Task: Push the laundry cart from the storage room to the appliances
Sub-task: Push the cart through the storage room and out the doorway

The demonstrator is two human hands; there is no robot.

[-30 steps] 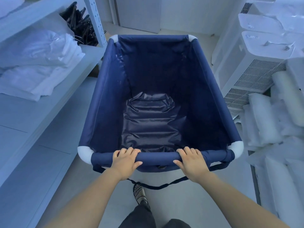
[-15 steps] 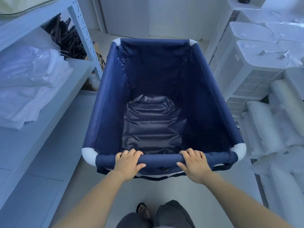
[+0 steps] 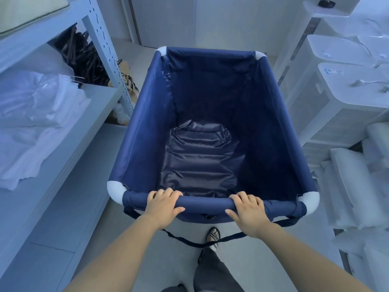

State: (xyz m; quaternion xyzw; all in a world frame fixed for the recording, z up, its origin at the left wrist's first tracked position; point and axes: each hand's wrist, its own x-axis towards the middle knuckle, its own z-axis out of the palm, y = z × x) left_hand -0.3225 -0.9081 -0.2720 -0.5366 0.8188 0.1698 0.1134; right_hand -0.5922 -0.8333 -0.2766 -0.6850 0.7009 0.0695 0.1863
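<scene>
The laundry cart (image 3: 139, 131) is a deep navy fabric bin with white corner joints, and it fills the middle of the view. Only its crumpled dark liner lies inside. My left hand (image 3: 163, 204) grips the near top rail left of centre. My right hand (image 3: 248, 210) grips the same rail right of centre. A dark strap (image 3: 189, 242) hangs loose under the rail, above my sandalled foot (image 3: 213, 237).
A white shelving unit (image 3: 63, 148) runs along the left with bagged white linen (image 3: 35, 114) and black hangers (image 3: 84, 57). White appliances (image 3: 341, 102) and wrapped white pillows (image 3: 353, 186) line the right. A closed door (image 3: 168, 20) stands ahead across pale floor.
The cart has rolled forward along the aisle; the shelf post and hangers now sit nearer on the left. My foot has stepped forward under the rail. Both hands keep their grip.
</scene>
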